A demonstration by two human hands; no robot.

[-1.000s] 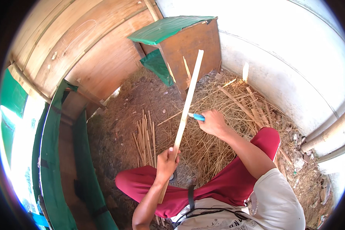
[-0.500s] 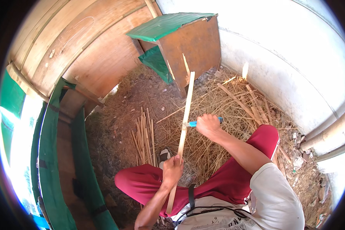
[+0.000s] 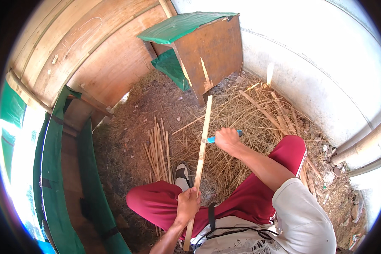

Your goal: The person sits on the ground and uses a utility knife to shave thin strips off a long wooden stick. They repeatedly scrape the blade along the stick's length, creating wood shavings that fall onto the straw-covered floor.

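Observation:
A long pale bamboo strip (image 3: 203,144) slants up and away from my lap, its far end near the wooden cabinet. Near its lower part, my left hand (image 3: 188,205) is wrapped round it. My right hand (image 3: 227,139) grips a blue-handled utility knife (image 3: 240,133). Its front end meets the right edge of the strip, close to a darker node. Most of the handle is hidden in my fist, and the blade itself is hard to make out.
Several thin split sticks (image 3: 158,152) lie on the dirt at left. Straw and shavings (image 3: 237,114) cover the ground ahead. A wooden cabinet (image 3: 220,51) with green covering stands at the back. Green-covered benches (image 3: 57,182) line the left, and a white wall (image 3: 309,72) bounds the right.
The bamboo strip has slid down toward me, its far end lower now. My left hand has dropped slightly with it. My right hand with the knife has shifted a little left and down.

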